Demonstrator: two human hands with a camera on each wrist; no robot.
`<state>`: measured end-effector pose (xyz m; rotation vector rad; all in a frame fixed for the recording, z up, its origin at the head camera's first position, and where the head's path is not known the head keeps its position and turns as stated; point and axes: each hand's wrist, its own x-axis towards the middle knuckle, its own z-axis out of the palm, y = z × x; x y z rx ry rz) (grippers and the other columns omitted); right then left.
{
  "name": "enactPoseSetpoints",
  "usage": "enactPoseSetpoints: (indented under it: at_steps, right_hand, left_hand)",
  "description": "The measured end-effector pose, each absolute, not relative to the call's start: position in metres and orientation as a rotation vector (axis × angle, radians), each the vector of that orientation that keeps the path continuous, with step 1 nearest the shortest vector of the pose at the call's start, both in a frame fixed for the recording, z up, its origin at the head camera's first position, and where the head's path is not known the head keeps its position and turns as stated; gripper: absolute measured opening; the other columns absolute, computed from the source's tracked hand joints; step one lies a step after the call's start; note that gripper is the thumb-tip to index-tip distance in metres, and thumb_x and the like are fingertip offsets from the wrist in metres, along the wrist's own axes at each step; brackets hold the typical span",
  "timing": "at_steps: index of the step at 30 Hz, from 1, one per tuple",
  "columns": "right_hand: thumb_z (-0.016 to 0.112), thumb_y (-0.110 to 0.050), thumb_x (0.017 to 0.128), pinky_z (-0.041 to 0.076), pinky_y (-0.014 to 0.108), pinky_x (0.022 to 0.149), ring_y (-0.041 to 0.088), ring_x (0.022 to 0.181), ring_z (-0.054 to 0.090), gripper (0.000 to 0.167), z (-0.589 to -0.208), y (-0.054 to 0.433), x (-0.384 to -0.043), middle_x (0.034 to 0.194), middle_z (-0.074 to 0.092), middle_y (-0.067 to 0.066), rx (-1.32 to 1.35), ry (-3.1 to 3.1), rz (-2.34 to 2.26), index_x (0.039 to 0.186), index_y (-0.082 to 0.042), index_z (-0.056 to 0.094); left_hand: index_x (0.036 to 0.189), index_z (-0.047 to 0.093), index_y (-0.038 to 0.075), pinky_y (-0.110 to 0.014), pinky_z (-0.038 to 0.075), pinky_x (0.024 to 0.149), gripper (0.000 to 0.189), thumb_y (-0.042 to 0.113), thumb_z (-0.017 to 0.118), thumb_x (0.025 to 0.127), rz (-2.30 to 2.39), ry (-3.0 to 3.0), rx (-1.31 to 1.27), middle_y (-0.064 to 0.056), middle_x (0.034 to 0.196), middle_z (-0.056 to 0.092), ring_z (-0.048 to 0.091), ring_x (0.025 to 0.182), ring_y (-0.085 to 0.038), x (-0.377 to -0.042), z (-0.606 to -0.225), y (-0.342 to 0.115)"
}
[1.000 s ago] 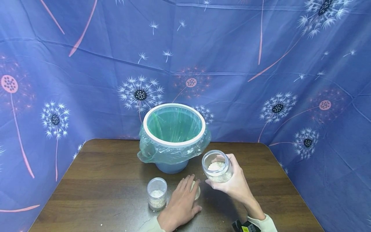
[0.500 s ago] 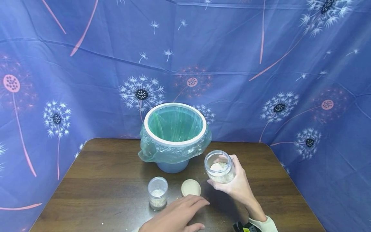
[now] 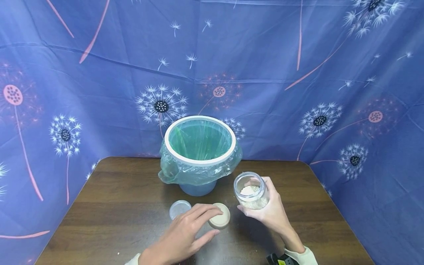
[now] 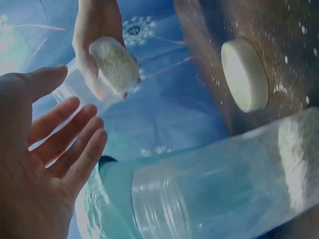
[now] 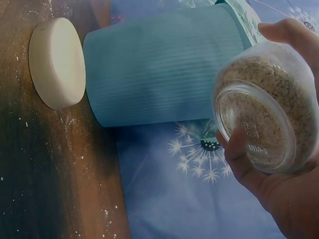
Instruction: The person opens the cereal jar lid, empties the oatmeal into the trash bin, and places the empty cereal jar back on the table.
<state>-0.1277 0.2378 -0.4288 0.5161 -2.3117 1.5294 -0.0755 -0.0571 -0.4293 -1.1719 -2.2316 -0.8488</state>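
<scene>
Jar [image 3: 251,200] is gripped in our right hand [image 3: 276,213], fingers and thumb curled round it, lifted off the table [image 3: 314,221], right of the bin [image 3: 198,189] and nearer us. Its long axis leans slightly, mouth up and leftward. Left of it and lower, the lid [image 3: 221,219] lies flat; our left hand [image 3: 185,230] looks the nearer one, close by, fingers loosely spread, holding nothing. Past that hand stands the other jar [image 3: 177,209], partly hidden. We count two jars, both with pale flakes [image 5: 271,72], one lid, one bin, one green bag [image 3: 192,173].
</scene>
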Motion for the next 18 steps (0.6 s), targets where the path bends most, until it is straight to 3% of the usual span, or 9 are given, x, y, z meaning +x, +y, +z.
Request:
enactPoseSetpoints:
  at_steps: [8,12,18]
  right_hand:
    - [0.104,-0.008,0.061,0.050,0.022,0.096,0.022,0.111,0.068,0.085,-0.426,0.240,-0.129,0.126,0.069,0.003,0.523,-2.309,1.514,0.133,-0.012,0.058]
    - [0.105,-0.009,0.060,0.049,0.023,0.097,0.021,0.113,0.066,0.087,-0.426,0.239,-0.128,0.128,0.068,0.003,0.535,-2.323,1.495,0.134,-0.012,0.058]
    - [0.104,-0.009,0.061,0.048,0.023,0.098,0.020,0.114,0.066,0.086,-0.424,0.240,-0.126,0.128,0.069,0.003,0.540,-2.315,1.492,0.133,-0.013,0.059]
  left_hand:
    - [0.143,0.063,0.017,-0.034,0.052,0.105,0.046,0.028,0.076,0.101,-0.871,-2.126,-1.099,0.004,0.144,0.063,0.062,0.130,-0.015,-0.086,-0.411,-0.066]
    - [0.141,0.064,0.015,-0.029,0.048,0.108,0.041,0.027,0.074,0.103,-0.936,-2.069,-1.029,0.001,0.141,0.064,0.063,0.128,-0.018,-0.091,-0.404,-0.072]
    - [0.134,0.069,0.017,-0.022,0.047,0.096,0.031,0.029,0.071,0.105,-1.028,-2.081,-0.877,0.005,0.121,0.067,0.064,0.111,-0.014,-0.097,-0.399,-0.086]
